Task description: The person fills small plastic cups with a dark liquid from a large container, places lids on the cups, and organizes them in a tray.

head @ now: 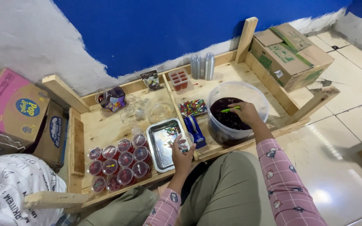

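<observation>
My left hand (183, 155) holds a small clear plastic cup (185, 140) above the edge of a metal tray (156, 144). Inside a large clear tub (254, 94) of dark purple jelly (227, 119), my right hand (246, 113) grips a green spoon (230, 109). Several filled cups (118, 163) with dark red jelly and small spoons sit grouped on the wooden pallet at my left. Both sleeves are pink and patterned.
A wooden frame (246, 35) rims the pallet. On it are a packet of coloured spoons (192, 107), a blue tape dispenser (194, 127), empty clear cups (137, 111), stacked cups (202, 66), a purple jar (113, 99). Cardboard boxes (292, 54) (17, 113) stand at both sides.
</observation>
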